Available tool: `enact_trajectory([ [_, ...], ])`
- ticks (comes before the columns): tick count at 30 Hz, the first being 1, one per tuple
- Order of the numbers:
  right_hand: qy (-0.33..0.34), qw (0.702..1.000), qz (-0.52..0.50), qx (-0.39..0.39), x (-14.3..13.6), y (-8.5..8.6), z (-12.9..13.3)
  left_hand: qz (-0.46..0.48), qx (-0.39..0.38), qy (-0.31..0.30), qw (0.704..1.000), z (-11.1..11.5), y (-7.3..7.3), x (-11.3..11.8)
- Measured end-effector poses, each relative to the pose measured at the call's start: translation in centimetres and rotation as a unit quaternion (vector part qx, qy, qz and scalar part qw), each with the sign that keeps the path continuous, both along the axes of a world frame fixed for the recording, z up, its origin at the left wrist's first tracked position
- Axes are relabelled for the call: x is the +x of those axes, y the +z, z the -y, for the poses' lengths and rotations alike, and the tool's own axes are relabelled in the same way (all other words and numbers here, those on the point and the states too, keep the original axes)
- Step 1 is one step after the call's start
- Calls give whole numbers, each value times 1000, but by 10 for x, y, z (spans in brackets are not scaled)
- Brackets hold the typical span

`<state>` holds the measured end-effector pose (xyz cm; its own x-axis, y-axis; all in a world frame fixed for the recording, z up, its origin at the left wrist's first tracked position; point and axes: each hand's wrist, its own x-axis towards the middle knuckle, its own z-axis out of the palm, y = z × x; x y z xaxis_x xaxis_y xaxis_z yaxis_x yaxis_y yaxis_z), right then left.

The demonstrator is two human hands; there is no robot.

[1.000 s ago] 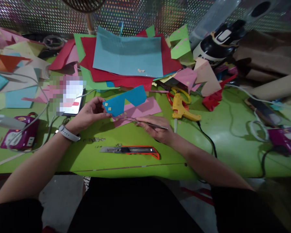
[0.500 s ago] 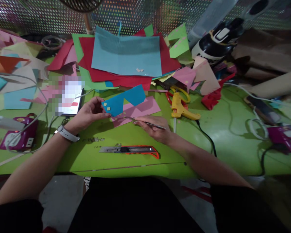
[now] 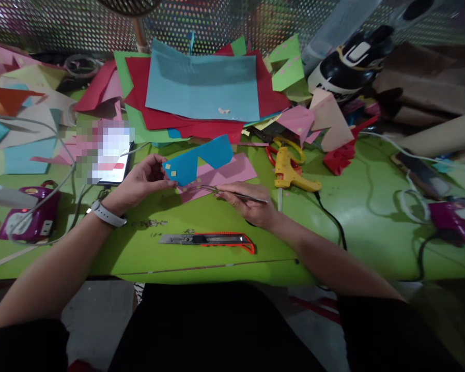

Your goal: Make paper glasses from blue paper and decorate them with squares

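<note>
Between the thumb and fingers of my left hand (image 3: 149, 178) is the left end of a blue paper piece (image 3: 188, 161), which has small pale yellow squares on it and a notch in its lower edge. My right hand (image 3: 250, 203) is closed around metal tweezers (image 3: 242, 196). Their tips point left, over a pink paper piece (image 3: 238, 172) that lies partly beneath the blue one and carries small pale squares near its left end. An orange cutter knife (image 3: 217, 239) lies on the green table (image 3: 201, 266) below my hands.
A yellow glue gun (image 3: 290, 173) and scissors (image 3: 294, 150) lie right of my right hand. Stacked coloured paper (image 3: 203, 88) stands behind. A phone (image 3: 114, 155), cables and a purple power box (image 3: 31, 214) are at left; a bottle (image 3: 343, 70) is at back right.
The tweezers have shifted very slightly to the right with my right hand. My left hand and the blue paper have stayed in place.
</note>
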<state>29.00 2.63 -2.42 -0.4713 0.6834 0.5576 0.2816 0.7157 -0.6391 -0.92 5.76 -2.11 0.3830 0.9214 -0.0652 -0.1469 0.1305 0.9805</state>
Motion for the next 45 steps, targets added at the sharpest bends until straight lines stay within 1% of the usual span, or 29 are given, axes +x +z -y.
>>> enact_trajectory([
  [4, 0, 1000, 17, 19, -1, 0, 1, -7, 2, 4, 1000, 1, 1, 0],
  [7, 4, 1000, 12, 25, -1, 0, 1, -6, 2, 3, 1000, 1, 1, 0],
  [13, -4, 1000, 4, 7, -3, -2, 1, -12, 7, 2, 1000, 0, 1, 0],
  [16, -1, 1000, -16, -23, -4, -3, 1, -17, 8, 7, 1000, 0, 2, 1],
  [21, 2, 991, -77, -113, -3, -5, -1, -21, 7, 7, 1000, 1, 3, 1],
  [23, 10, 987, -86, -135, -2, -5, -2, -21, 5, 6, 1000, 1, 3, 1],
  [27, 21, 989, -79, -126, -1, -4, -2, -12, 1, 7, 1000, 1, 2, 0],
  [31, 11, 988, -90, -126, -1, -3, -1, -5, 2, 1, 1000, 1, 1, 0],
  [35, 19, 991, -87, -103, 1, -2, -1, -7, -2, 2, 1000, 1, 2, 1],
  [39, 5, 992, -79, -95, 1, -3, -2, -6, -1, 10, 1000, 2, 4, 2],
  [42, 12, 993, -66, -102, 0, -4, -3, -6, -1, 8, 1000, 3, 5, 3],
  [45, 10, 996, -35, -75, -2, -4, -4, -4, -2, 8, 1000, 3, 6, 3],
])
